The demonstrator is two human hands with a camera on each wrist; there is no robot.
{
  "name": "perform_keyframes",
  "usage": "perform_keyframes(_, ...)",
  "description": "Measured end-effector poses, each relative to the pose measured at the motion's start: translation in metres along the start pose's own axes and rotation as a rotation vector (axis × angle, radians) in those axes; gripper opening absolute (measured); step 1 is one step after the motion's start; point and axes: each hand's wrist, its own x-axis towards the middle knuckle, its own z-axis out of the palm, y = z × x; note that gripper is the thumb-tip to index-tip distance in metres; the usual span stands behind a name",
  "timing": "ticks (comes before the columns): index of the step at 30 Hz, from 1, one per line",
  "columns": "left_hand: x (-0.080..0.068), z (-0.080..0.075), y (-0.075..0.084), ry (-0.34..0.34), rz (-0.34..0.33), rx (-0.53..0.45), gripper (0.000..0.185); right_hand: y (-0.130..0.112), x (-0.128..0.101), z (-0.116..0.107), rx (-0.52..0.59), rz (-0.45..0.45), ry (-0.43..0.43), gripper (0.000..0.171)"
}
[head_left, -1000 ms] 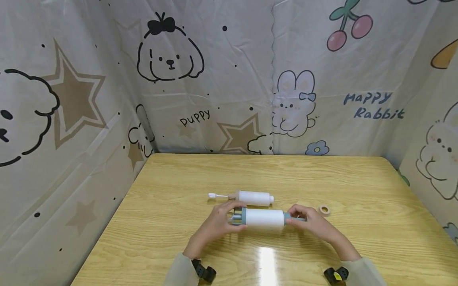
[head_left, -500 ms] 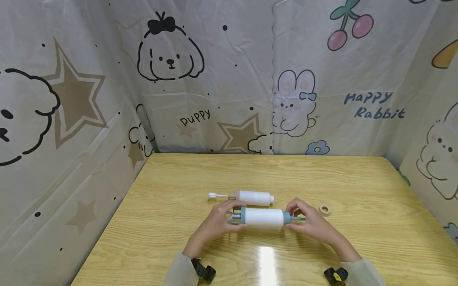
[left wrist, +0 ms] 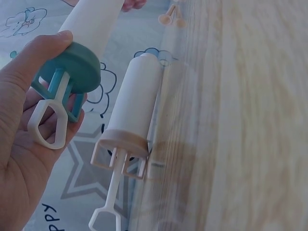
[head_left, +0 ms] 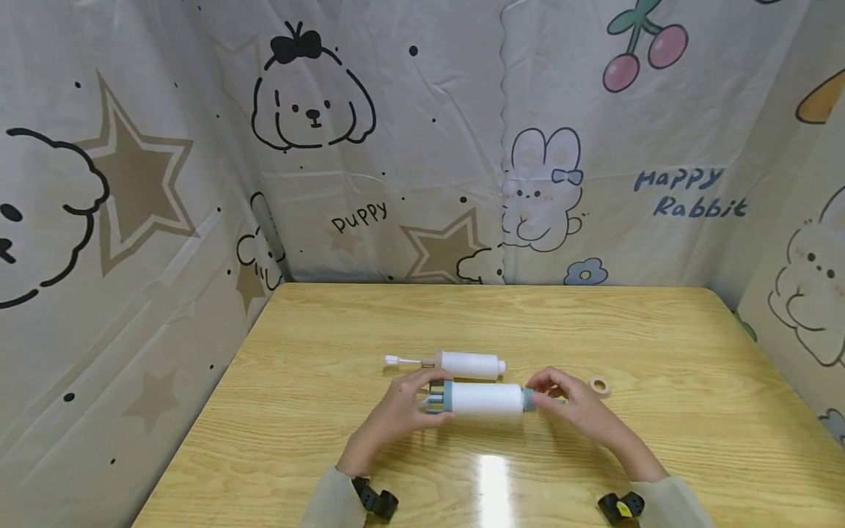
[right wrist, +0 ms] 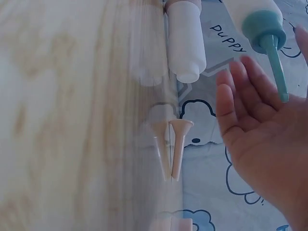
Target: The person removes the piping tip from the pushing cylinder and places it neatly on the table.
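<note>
We hold the teal-capped syringe (head_left: 485,400) level just above the worktop (head_left: 330,323), its long axis running left to right, nozzle to our right. Our left hand (head_left: 396,414) curls round its plunger end; our right hand (head_left: 574,411) lies slack-fingered at the nozzle. A beige-capped syringe (head_left: 462,364) lies parallel just behind.

— What surrounds the tabletop (head_left: 330,323)?
— A cream cartoon curtain (head_left: 429,147) on three sides, printed with puppies, rabbits, brown stars, cherries, and the words "Puppy" and "Happy Rabbit"
— And the surface?
— Light wood grain, glossy, with a bright glare patch (head_left: 494,480) near the front edge
</note>
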Motion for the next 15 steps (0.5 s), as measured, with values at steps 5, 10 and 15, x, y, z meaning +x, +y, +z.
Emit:
perform_keyframes(5, 0.0001, -0.0001, 0.0000, 0.005, 0.024, 0.009, 0.054, 0.0009, -0.0003, 0.0007, 0.092, 0.058, -0.088, 0.020)
perform_keyframes(10, -0.0001, -0.0006, -0.0011, -0.002, 0.031, 0.015, 0.054, 0.0015, -0.0003, 0.0025, 0.059, 0.040, -0.042, 0.012)
perform_keyframes(15, 0.0001, -0.0005, -0.0029, -0.007, 0.024, 0.000, 0.053, 0.0024, -0.0001, 0.0043, -0.001, -0.061, 0.012, 0.025)
